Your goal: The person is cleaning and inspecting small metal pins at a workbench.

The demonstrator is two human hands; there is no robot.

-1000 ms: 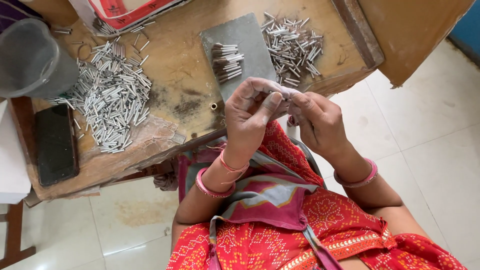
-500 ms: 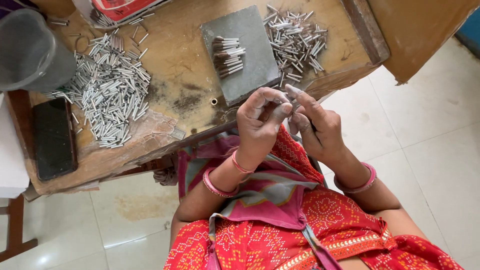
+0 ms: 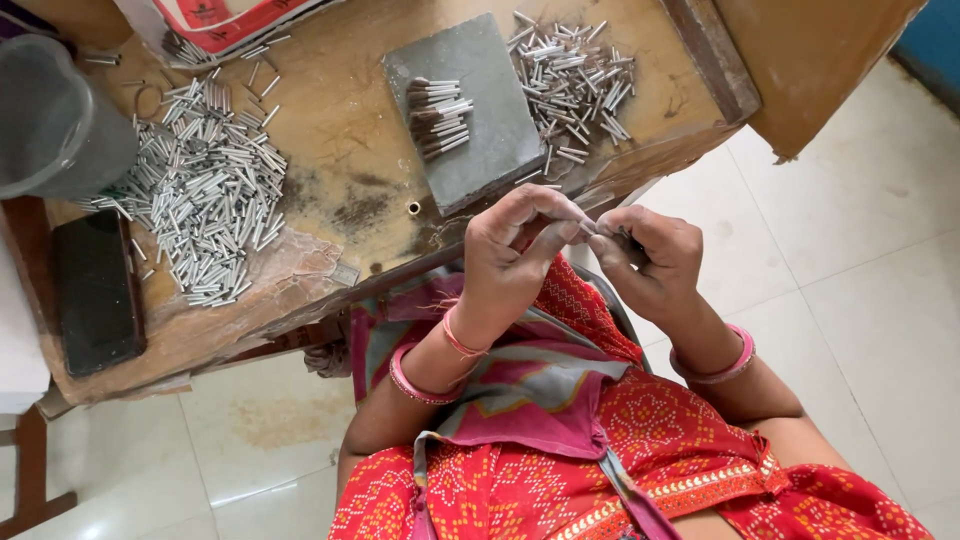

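— What are the hands doing?
— Left hand [image 3: 515, 250] and right hand [image 3: 645, 255] both pinch one small metal tube [image 3: 588, 229], just below the bench [image 3: 340, 130] edge.
— And more tubes?
— Loose pile [image 3: 205, 195] at ten o'clock, grey slab [image 3: 470, 110] at twelve.

Ahead of my left hand [image 3: 520, 255] the bare wooden tabletop [image 3: 340, 130] lies open between the grey slab [image 3: 480, 140] and the big heap of metal tubes [image 3: 205, 195] farther left. Beyond my right hand [image 3: 645, 255] a smaller tube pile [image 3: 575, 75] crowds the raised table rim [image 3: 710, 55]. A grey bucket [image 3: 50, 120] and dark phone [image 3: 95, 290] block the far left.
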